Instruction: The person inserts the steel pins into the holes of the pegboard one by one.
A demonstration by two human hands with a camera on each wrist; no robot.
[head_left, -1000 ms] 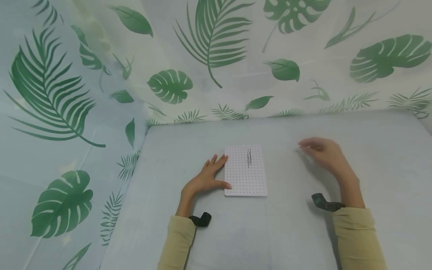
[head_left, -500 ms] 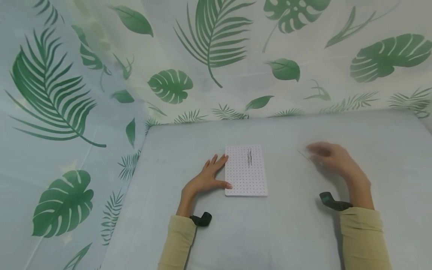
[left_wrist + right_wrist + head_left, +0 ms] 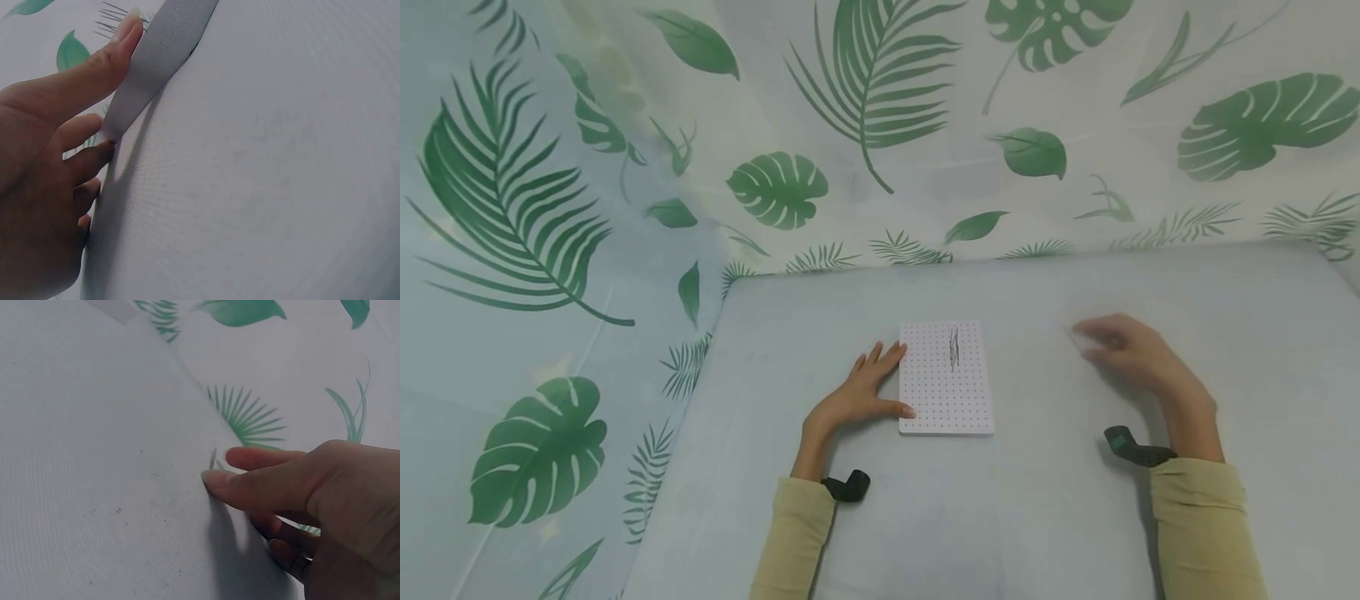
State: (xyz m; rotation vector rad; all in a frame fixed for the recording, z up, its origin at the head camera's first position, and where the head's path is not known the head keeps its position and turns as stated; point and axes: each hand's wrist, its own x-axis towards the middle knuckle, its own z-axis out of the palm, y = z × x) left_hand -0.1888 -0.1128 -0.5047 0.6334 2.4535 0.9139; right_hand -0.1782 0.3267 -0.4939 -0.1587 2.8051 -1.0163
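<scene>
A white dotted pad (image 3: 943,392) lies on the table, several thin dark lines clustered near its top. Whether these lines are drawn or are loose pieces, I cannot tell. My left hand (image 3: 855,398) rests at the pad's left side, fingers spread, its thumb over the lower left corner. In the left wrist view the thumb of that hand (image 3: 62,137) lies against the pad's thick edge (image 3: 156,62). To the right of the pad, my right hand (image 3: 1131,350) is above the table, pinching a thin needle-like piece (image 3: 213,457) between thumb and forefinger.
The table (image 3: 1030,517) has a pale grey cover. A white leaf-print cloth (image 3: 917,200) stands behind it and along the left. Small dark specks (image 3: 119,510) dot the surface near my right hand.
My right hand has moved slightly right and down, then a little back left, with the thin piece showing at its fingertips. The left hand and the pad have stayed in place.
</scene>
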